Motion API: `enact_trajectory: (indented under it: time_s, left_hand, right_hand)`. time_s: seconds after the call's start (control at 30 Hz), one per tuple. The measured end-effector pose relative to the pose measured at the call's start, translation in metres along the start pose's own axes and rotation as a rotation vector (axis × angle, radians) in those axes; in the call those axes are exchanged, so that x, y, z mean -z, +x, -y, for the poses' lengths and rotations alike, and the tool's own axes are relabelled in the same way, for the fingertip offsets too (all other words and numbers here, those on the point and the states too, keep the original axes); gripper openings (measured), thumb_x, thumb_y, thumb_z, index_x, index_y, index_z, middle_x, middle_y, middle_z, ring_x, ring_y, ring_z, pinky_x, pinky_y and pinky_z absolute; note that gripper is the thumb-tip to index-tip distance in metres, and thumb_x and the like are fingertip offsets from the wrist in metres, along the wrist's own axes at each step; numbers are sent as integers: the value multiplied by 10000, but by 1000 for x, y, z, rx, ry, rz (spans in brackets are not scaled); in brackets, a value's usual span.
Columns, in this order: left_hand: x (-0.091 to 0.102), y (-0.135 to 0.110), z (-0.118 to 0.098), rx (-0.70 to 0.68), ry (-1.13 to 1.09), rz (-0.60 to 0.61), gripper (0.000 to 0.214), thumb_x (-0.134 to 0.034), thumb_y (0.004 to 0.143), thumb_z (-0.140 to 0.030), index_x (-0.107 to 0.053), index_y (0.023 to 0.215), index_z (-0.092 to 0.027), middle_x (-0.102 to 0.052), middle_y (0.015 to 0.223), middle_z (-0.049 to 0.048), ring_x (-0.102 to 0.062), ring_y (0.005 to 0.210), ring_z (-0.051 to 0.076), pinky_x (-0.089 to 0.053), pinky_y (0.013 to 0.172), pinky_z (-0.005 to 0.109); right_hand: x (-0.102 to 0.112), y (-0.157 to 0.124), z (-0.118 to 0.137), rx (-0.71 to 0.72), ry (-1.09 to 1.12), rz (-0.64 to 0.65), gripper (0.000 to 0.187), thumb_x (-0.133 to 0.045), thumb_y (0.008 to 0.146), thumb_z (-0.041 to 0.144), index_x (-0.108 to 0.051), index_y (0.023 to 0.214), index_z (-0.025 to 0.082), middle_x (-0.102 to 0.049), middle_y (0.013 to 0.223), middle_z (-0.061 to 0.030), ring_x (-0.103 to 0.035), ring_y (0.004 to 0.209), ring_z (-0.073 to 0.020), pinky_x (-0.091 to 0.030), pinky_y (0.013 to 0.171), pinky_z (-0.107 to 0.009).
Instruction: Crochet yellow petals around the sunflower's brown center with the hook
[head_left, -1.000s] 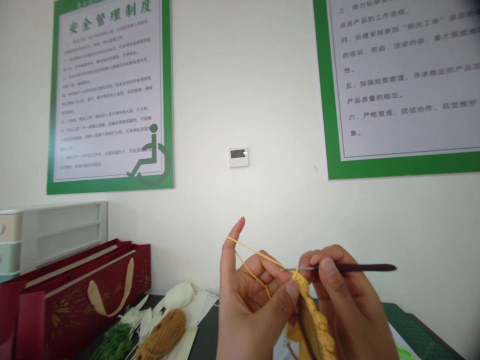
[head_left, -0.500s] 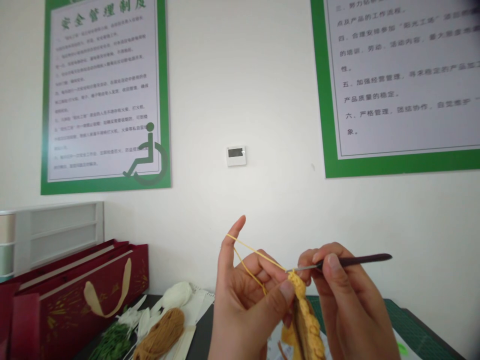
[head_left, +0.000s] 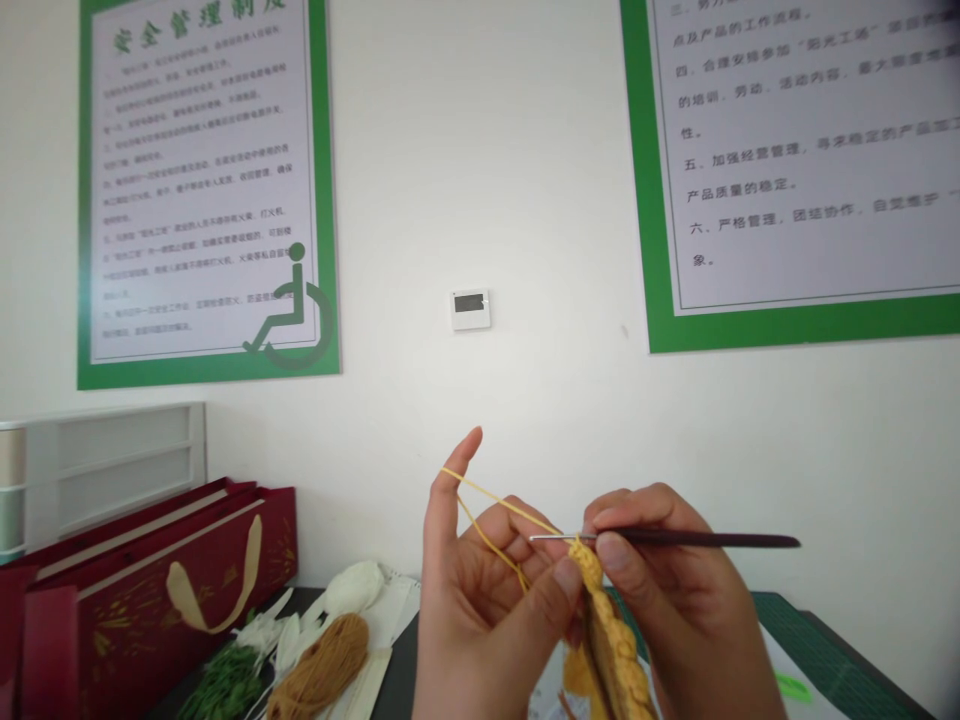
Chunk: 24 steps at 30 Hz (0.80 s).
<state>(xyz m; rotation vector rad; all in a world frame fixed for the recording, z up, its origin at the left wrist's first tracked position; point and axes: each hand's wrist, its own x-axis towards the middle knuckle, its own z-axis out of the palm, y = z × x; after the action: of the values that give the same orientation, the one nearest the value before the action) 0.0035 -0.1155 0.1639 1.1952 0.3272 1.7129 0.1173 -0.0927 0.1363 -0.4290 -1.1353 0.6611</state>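
- Drawer unit [head_left: 30, 480]: white plastic, at the far left, with pale tiers; contents are hidden.
- Red bag [head_left: 112, 610]: stands upright beside the drawer unit, with a cream ribbon handle [head_left: 214, 580] hanging on its face. Other red bag panels lie tight behind it. Contents are hidden.
- Green bundle [head_left: 223, 685]: fibrous, lying on the black table [head_left: 397, 680], just right of the red bag.
- Ochre skein [head_left: 319, 668]: lies on the table beside the green bundle, partly over a paper sheet [head_left: 397, 610].
- White wad [head_left: 352, 590]: soft material, just behind the ochre skein.
- Left hand [head_left: 480, 590]: index finger [head_left: 457, 465] stands raised, with yellow yarn [head_left: 495, 497] running over it. The other fingers curl inward. Thumb [head_left: 566, 578] and curled fingers pinch the top of the crochet piece.
- Crochet piece [head_left: 607, 640]: yellow, held in the air between both hands, hanging downward and tilted, clear of the table.
- Right hand [head_left: 675, 590]: thumb [head_left: 615, 552] and index finger pinch the crochet hook [head_left: 675, 538]. Remaining fingers are curled and partly hidden.
- Crochet hook: dark handle, metal tip at the piece's top edge, held nearly level.
- Green mat [head_left: 817, 640]: on the table at the right, below the hands.
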Motion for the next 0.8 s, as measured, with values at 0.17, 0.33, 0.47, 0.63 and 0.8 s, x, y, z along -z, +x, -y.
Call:
enact_trajectory:
  time_s: [0.17, 0.33, 0.47, 0.63, 0.8]
  left_hand:
    - [-2, -2, -1, -6, 51, -22, 1043, -793, 767, -74, -209, 1587, -346, -640, 708, -27, -571, 545, 119, -498, 500, 192]
    - [-5, -4, 0, -32, 71, -62, 1005, -781, 771, -49, -246, 1569, -345, -633, 704, -36, -575, 551, 113, -488, 524, 192]
    - [-6, -4, 0, -16, 69, -72, 1017, -810, 750, -68, -265, 1566, -330, -628, 688, -35, -563, 538, 111, -477, 498, 176]
    - [-3, -2, -1, 5, 32, -63, 1018, -823, 743, -87, -275, 1573, -303, -631, 685, -30, -561, 535, 113, -500, 481, 174]
    - [-2, -1, 1, 18, 30, -52, 1038, -834, 727, -80, -279, 1573, -314, -634, 684, -35, -565, 535, 114, -496, 479, 174]
  right_hand:
    - [10, 7, -2, 23, -21, 162, 108, -755, 863, 354, -707, 881, 259, -671, 857, -17, -667, 782, -159, -565, 690, -239]
    - [21, 8, 2, 29, -115, 191, 86, -754, 866, 327, -707, 900, 263, -683, 889, -22, -685, 818, -161, -579, 717, -233]
    - [21, 7, 1, 40, -120, 159, 143, -813, 801, 328, -712, 857, 243, -682, 841, -31, -673, 771, -171, -574, 660, -239]
    - [10, 3, 6, -95, -16, 65, 187, -826, 787, 366, -691, 839, 249, -665, 850, -12, -640, 726, -147, -533, 630, -235]
    - [7, 1, 9, -130, 17, 69, 237, -848, 759, 406, -695, 836, 243, -669, 832, -14, -639, 720, -155, -518, 621, -252]
